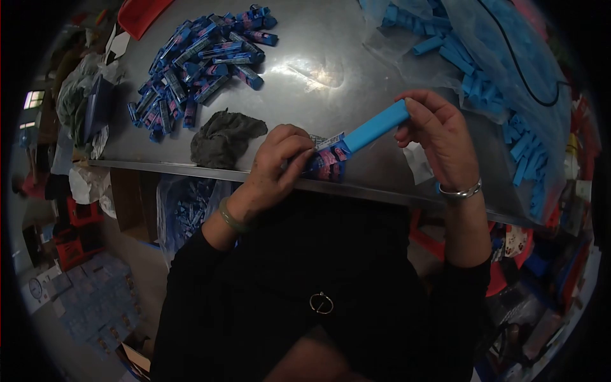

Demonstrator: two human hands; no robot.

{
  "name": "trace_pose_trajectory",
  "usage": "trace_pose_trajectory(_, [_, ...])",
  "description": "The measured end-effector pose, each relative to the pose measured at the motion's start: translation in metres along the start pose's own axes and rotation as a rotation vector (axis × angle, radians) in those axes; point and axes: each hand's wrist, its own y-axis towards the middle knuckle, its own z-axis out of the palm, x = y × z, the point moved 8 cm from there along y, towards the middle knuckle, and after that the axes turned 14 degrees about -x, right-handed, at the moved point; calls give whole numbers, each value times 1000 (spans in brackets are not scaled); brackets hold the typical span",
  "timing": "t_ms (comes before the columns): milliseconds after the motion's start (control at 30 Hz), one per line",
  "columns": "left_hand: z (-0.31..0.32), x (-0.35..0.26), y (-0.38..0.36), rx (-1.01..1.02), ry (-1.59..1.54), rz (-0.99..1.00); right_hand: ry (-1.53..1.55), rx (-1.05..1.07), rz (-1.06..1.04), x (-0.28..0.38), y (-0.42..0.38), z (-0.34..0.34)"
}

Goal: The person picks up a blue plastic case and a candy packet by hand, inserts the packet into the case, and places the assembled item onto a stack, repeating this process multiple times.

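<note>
My left hand [277,162], with a green bangle at the wrist, pinches a printed blue-and-pink wrapper [329,159] above the table's front edge. Between the thumb and fingers of my right hand [442,137] is the upper end of a plain light-blue rectangular block [379,126]. The block slants down to the left, and its lower end meets the wrapper's mouth; how far it reaches inside is hidden. Left of my left hand lies a crumpled dark grey cloth [226,137]. A small white paper piece [417,163] rests beneath my right hand.
A heap of printed blue packs [197,67] covers the metal table's [312,70] back left. Many plain blue blocks [471,76] lie at the right, partly under clear plastic with a black cord [519,60]. A bag of packs [191,210] stands below the table's edge.
</note>
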Motion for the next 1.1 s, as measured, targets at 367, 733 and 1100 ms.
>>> trace_pose_trajectory(367, [-1, -4, 0, -41, 46, 35, 14, -52, 29, -4, 2, -6])
trace_pose_trajectory(733, [0, -4, 0, -39, 32, 12, 97, -14, 50, -6, 2, -5])
trace_pose_trajectory(1100, [-3, -4, -2, -105, -13, 30, 105, -36, 74, -17, 6, -10])
